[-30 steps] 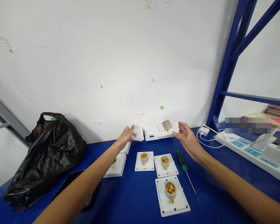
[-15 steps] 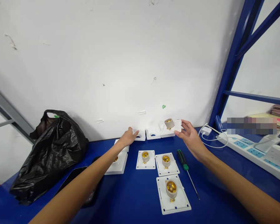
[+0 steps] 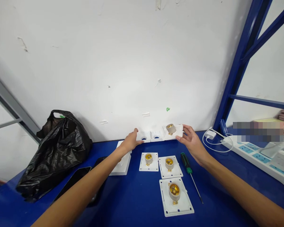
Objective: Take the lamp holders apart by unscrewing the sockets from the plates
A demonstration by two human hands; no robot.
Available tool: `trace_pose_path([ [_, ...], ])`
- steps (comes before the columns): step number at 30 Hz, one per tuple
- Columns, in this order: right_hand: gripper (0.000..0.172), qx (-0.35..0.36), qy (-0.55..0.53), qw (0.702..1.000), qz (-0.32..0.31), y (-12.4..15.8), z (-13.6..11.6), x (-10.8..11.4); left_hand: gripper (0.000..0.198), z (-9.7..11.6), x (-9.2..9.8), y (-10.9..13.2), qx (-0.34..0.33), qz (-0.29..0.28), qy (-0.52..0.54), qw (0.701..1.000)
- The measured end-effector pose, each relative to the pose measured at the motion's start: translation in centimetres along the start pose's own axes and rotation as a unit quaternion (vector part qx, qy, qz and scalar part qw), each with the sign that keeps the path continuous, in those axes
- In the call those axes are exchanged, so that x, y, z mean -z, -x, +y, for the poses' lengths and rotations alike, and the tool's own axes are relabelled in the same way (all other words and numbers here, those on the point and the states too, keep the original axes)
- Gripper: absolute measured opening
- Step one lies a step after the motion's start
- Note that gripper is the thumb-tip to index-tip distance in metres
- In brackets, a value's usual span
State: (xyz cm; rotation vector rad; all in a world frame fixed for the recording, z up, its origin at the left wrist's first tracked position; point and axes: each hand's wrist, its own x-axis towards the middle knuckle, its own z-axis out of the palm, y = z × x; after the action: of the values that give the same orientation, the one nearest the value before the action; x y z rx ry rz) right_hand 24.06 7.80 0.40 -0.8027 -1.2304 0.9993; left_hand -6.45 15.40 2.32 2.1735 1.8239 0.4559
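My left hand (image 3: 131, 141) grips the left end of a row of white parts against the wall, thumb at the front of a white square cover with a hole (image 3: 143, 137). A second white cover (image 3: 156, 136) sits beside it. My right hand (image 3: 191, 140) holds the right edge of a white square plate with a lamp socket (image 3: 171, 128) on it, at the row's right end. Closer to me lie three more socket plates, a small one (image 3: 143, 164), a middle one (image 3: 177, 170) and the nearest (image 3: 167, 205). A green-handled screwdriver (image 3: 186, 163) lies to their right.
White assembled boxes (image 3: 123, 168) are partly hidden behind my left forearm. A black plastic bag (image 3: 59, 151) and a dark phone (image 3: 73, 183) lie at left. A white power strip (image 3: 257, 157) with a cable and a blue metal frame (image 3: 236, 69) stand at right.
My left hand has moved right and now has its thumb in front of the leftmost cover. The gap between the covers has narrowed. The view has shifted slightly.
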Motion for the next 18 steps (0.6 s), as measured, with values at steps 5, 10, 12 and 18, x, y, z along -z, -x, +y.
trace_pose_path([
  [5,0.063,-0.02,-0.022,0.999,-0.019,0.3,-0.1,-0.6,0.038,1.0,0.9,1.1,-0.025,0.037,0.023,0.999],
  [10,0.06,-0.04,-0.047,0.997,-0.056,1.0,-1.1,-1.4,0.072,2.6,1.5,4.9,-0.098,0.051,0.113,0.987],
  [12,0.061,-0.049,-0.053,0.994,-0.083,1.4,-1.5,-1.7,0.08,3.6,1.1,7.0,-0.135,0.029,0.163,0.977],
  [18,0.068,-0.069,-0.064,0.974,-0.208,2.8,-1.9,-2.8,0.104,5.5,-0.2,11.8,-0.199,-0.035,0.326,0.923],
])
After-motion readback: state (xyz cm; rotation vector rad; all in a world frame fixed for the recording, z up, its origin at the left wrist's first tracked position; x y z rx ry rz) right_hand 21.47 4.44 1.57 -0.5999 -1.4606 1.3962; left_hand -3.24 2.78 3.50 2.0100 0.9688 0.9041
